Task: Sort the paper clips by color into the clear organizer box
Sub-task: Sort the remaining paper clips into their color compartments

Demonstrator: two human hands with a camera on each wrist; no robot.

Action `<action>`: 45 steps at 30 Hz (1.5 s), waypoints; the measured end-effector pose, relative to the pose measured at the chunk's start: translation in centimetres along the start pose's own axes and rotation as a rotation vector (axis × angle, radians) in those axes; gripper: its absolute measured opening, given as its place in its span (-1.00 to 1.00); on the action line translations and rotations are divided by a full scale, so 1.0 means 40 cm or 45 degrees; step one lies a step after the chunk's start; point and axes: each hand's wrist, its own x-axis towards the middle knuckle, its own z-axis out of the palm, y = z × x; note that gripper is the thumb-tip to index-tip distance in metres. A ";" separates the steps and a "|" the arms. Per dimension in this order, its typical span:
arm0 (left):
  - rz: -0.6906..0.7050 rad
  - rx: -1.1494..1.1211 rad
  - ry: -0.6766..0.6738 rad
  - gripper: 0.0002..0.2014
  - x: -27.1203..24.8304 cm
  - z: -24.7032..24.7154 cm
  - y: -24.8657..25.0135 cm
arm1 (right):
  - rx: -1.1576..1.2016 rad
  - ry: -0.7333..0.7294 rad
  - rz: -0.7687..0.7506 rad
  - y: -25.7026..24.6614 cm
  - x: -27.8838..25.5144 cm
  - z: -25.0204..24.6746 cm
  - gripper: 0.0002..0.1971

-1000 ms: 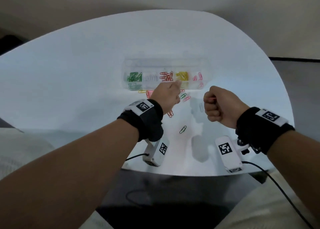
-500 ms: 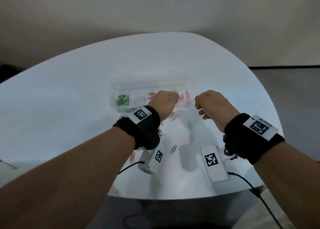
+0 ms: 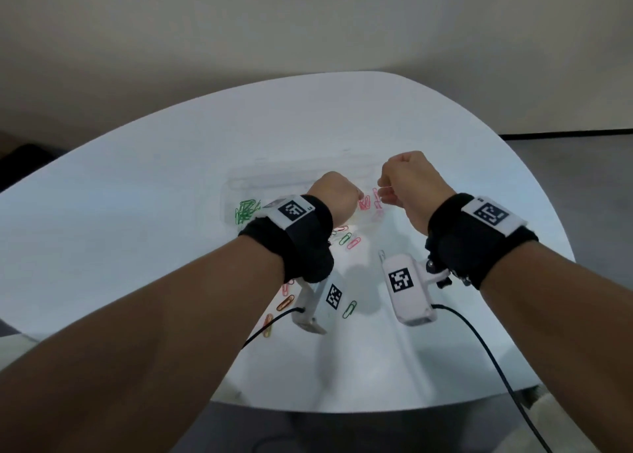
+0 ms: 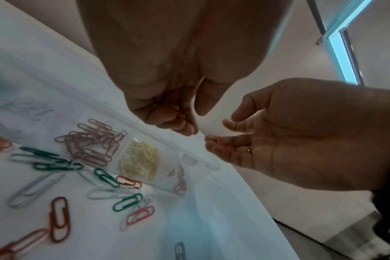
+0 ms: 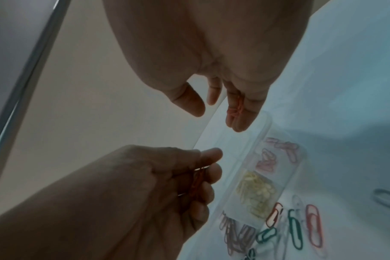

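Observation:
The clear organizer box [image 3: 239, 185] lies on the white table, holding green clips [image 3: 246, 211] at its left end, then yellow clips [image 4: 140, 161] and pink clips [image 3: 368, 203] at the right. My left hand [image 3: 356, 197] hovers over the box's middle, its curled fingers gripping several red-orange paper clips [image 5: 196, 183]. My right hand [image 3: 382, 185] hangs above the box's right end. An orange paper clip [image 4: 225, 146] lies in its curled fingers [image 5: 236, 119], with the thumb standing apart. Loose clips lie in front of the box: a green clip [image 3: 345, 238], a pink clip [image 3: 353, 243] and more.
More loose clips lie nearer me: a green one [image 3: 349, 309], orange ones [image 3: 286, 302] and a silver one [image 3: 382, 255]. The wrist cameras and a black cable [image 3: 479, 343] hang under my forearms. The table [image 3: 137, 213] ends in a rounded edge close to me.
Both hands have risen and moved out over the box. My right hand went from a tight fist near the table to looser fingers above the box's right end.

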 end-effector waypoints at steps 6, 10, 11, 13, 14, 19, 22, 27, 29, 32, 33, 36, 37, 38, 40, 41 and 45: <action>-0.042 -0.164 0.037 -0.69 0.026 -0.006 -0.012 | 0.035 -0.210 0.139 0.002 0.016 -0.002 -0.47; -0.056 -0.492 0.067 -0.79 0.026 -0.001 0.014 | 0.096 -0.160 0.059 -0.006 0.002 -0.031 -0.40; -0.072 -0.608 0.061 -0.77 0.019 0.002 0.022 | 0.095 -0.123 0.015 -0.002 -0.006 -0.040 -0.43; -0.093 -0.809 -0.001 -0.85 0.007 0.011 0.037 | 0.079 -0.037 -0.071 0.005 -0.024 -0.059 -0.52; -0.107 -0.879 -0.043 -0.83 0.000 0.014 0.043 | 0.070 -0.005 -0.095 0.010 -0.037 -0.068 -0.56; 0.100 -0.627 0.010 -0.88 -0.018 0.010 0.035 | -0.056 0.086 -0.181 0.085 -0.096 -0.097 -0.88; 0.205 -0.400 0.105 -0.84 -0.048 0.007 0.005 | -0.448 -0.023 -0.146 0.155 -0.108 -0.092 -0.90; 0.199 -0.148 0.085 -0.76 -0.096 0.012 -0.091 | -0.873 -0.071 -0.145 0.219 -0.084 -0.059 -0.94; 0.159 -0.072 0.098 -0.75 -0.110 0.005 -0.140 | -1.011 -0.049 -0.216 0.236 -0.079 -0.044 -0.78; 0.097 0.028 0.131 -0.80 -0.130 -0.015 -0.210 | -1.207 -0.082 -0.310 0.256 -0.079 -0.023 -0.67; 0.076 0.046 0.150 -0.82 -0.136 -0.023 -0.229 | -1.252 -0.088 -0.336 0.263 -0.078 -0.019 -0.68; 0.030 0.093 0.201 -0.85 -0.153 -0.036 -0.275 | -1.348 -0.077 -0.361 0.268 -0.090 -0.005 -0.78; 0.020 0.105 0.208 -0.85 -0.156 -0.035 -0.285 | -1.380 -0.072 -0.364 0.266 -0.096 0.001 -0.81; 0.012 0.109 0.207 -0.84 -0.158 -0.031 -0.292 | -1.412 -0.068 -0.368 0.264 -0.102 0.007 -0.81; 0.041 0.135 0.210 -0.83 -0.159 -0.015 -0.293 | -1.433 -0.068 -0.363 0.264 -0.109 0.017 -0.80; 0.085 0.177 0.211 -0.83 -0.157 -0.004 -0.287 | -1.419 -0.067 -0.353 0.264 -0.111 0.020 -0.81; 0.292 0.372 0.166 -0.79 -0.137 0.040 -0.251 | -1.334 -0.052 -0.314 0.283 -0.115 0.035 -0.84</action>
